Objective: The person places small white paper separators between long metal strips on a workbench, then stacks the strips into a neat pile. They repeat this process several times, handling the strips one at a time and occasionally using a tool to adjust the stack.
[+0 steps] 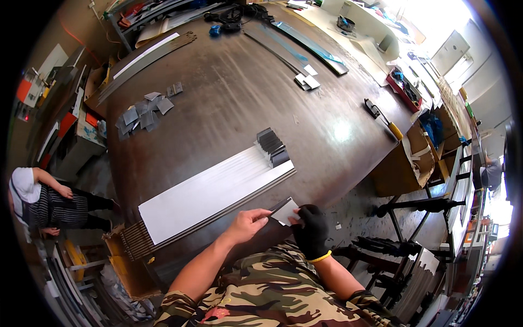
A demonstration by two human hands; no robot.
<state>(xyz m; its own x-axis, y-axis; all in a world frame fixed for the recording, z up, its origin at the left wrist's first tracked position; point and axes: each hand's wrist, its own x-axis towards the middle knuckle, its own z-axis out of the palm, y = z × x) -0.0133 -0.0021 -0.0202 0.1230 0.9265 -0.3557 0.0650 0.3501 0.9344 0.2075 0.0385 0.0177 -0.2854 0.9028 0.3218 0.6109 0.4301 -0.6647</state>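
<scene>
Just off the near edge of the table, both my hands are on a small flat rectangular plate [285,212], pale-faced with a dark strip along one edge. Bare, my left hand [248,224] pinches its left side between thumb and fingertips. My right hand [311,231], in a black glove with a yellow cuff, grips its right side. Beyond them lies a row of long strips with a white face [204,199], set slantwise on the table. Several small dark plates [271,144] lie overlapped at the far right end of these strips.
Loose grey square plates [146,115] lie scattered on the brown table [218,103] at left. A yellow-handled tool [384,120] rests near the right edge. Cardboard boxes [403,163] stand at right. Another person [49,199] stands at far left.
</scene>
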